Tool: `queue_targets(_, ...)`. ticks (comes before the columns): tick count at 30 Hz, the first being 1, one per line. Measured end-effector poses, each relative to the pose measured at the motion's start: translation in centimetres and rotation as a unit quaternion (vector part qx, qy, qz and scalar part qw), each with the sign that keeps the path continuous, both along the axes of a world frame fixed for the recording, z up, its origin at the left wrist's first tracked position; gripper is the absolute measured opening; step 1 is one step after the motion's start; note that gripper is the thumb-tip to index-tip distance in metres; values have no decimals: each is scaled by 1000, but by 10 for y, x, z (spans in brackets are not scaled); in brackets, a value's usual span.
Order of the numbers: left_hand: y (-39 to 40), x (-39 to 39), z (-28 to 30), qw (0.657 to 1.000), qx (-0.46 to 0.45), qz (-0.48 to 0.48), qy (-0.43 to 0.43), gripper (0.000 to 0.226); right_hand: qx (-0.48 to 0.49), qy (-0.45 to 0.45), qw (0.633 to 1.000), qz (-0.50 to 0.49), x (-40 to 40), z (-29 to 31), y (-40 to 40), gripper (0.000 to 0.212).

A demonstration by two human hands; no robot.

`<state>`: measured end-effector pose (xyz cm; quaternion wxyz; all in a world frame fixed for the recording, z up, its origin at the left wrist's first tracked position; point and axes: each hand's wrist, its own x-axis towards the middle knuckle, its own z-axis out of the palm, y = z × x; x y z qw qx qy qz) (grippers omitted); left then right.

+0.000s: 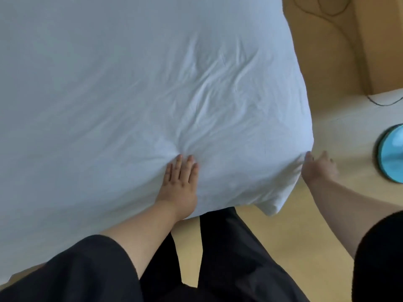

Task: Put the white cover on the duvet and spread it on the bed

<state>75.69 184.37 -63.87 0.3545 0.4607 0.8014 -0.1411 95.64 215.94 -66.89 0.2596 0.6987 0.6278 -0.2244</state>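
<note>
Pressing our left hand (178,184) flat, fingers straight, on the wrinkled white duvet (152,83), whose corner points toward us; our right hand (318,168) seems to pinch its edge.

One white duvet (130,83), two hands, perhaps one blue disc (391,153).

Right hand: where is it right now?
Head view, right of centre: the right hand is at the side edge of the white duvet near its corner, left of a blue round object.

Left hand (180,182) flat on white duvet (130,83).
</note>
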Motion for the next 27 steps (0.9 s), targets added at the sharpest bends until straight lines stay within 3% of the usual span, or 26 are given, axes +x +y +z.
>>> queue_targets(4,-5,-27,22,989,140,6,-37,60,104,140,972,156,-103,31,-12,61)
queue_targets(7,-21,-77,24,977,163,123,54,59,87,203,915,338,-195,40,-51,65)
queue_targets(9,-43,-105,17,960,132,214,124,65,43,197,858,472,-235,38,-94,67)
queue_targets(12,-95,-111,-2,951,52,280,123,71,-11,146,797,585,-240,24,-169,69)
queue_targets(17,-187,0,-23,969,19,241,42,78,-47,59,762,643,-134,2,-305,79)
queue_targets(20,-248,77,-7,963,-64,233,-117,76,-186,-20,716,672,-51,6,-375,75)
queue_targets(22,-278,101,15,961,-62,214,-165,72,-288,-70,700,650,-8,19,-401,69)
queue_targets(23,-292,106,29,964,-46,209,-157,67,-308,-84,702,636,6,31,-412,67)
queue_targets(27,-340,88,83,968,-23,228,-104,49,-236,-65,771,588,15,84,-432,65)
